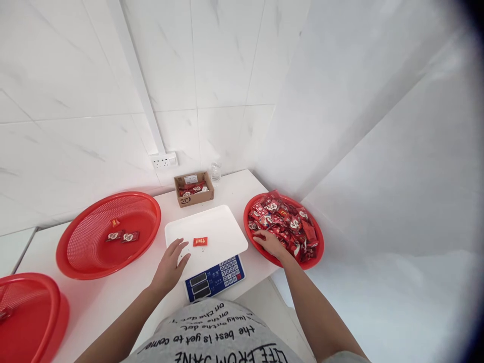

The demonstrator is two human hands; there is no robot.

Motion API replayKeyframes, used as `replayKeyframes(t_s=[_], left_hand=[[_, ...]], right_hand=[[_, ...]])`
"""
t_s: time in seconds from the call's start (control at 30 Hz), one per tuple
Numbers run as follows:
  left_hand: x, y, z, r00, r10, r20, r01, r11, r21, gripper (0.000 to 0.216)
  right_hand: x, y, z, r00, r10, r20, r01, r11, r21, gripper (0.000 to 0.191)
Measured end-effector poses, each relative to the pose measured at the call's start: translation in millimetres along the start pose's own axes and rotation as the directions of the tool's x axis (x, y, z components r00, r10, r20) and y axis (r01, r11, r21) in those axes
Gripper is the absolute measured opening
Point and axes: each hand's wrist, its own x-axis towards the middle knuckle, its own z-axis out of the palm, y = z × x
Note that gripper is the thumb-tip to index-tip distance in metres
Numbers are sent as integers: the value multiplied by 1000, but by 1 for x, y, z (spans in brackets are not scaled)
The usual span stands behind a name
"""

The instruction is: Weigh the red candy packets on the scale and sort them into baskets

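Observation:
A small red packet (200,241) lies on the white tray of a blue-fronted scale (212,237). My left hand (171,264) rests open on the tray's left edge, fingers spread, just left of the packet. My right hand (269,243) reaches into the red basket (316,256) at the right, which is heaped with red candy packets (285,221); its fingers curl down among them and I cannot make out whether they hold one.
A large red mesh basket (75,237) at the left holds three small packets (123,235). Another red basket (26,317) sits at the bottom left corner. A cardboard box (194,189) of packets and a glass (216,172) stand by the tiled wall.

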Motion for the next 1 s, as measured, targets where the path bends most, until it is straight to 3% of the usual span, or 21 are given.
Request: replayKeyframes(t_s=[0.1, 0.23, 0.33, 0.43, 0.53, 0.6, 0.7, 0.8, 0.9, 1.0], left_hand=[[0, 2, -1, 1000, -14, 6, 15, 999, -34, 36], [1, 14, -3, 997, -64, 47, 70, 986, -150, 35], [5, 36, -2, 980, -106, 166, 158, 926, -343, 34], [10, 60, 4, 918, -158, 365, 357, 732, -581, 41], [12, 73, 13, 843, -162, 514, 521, 490, -699, 48], [11, 72, 17, 820, -179, 543, 559, 449, -697, 43], [10, 57, 16, 819, -240, 521, 552, 575, -603, 34], [11, 39, 12, 870, -268, 414, 445, 788, -426, 31], [12, 27, 11, 950, -208, 230, 254, 949, -189, 32], [12, 22, 16, 974, -92, 209, 101, 994, -30, 31]], right_hand=[[1, 0, -2, 990, 63, -125, -66, 998, -21, 30], [4, -13, -1, 926, 120, -358, -104, 993, 65, 35], [1, -40, 14, 970, 74, -233, 0, 953, 302, 33], [-10, -73, 44, 1000, -1, 6, -2, 832, 555, 33], [-24, -95, 76, 988, -80, 133, -24, 769, 638, 31], [-28, -100, 91, 980, -109, 164, -19, 776, 631, 28], [-24, -94, 99, 993, -71, 94, 10, 844, 536, 25], [-16, -87, 98, 996, -59, 64, 24, 894, 448, 28], [-13, -87, 97, 991, -114, 63, 90, 950, 298, 37], [-14, -85, 96, 984, -175, 20, 171, 979, 107, 38]])
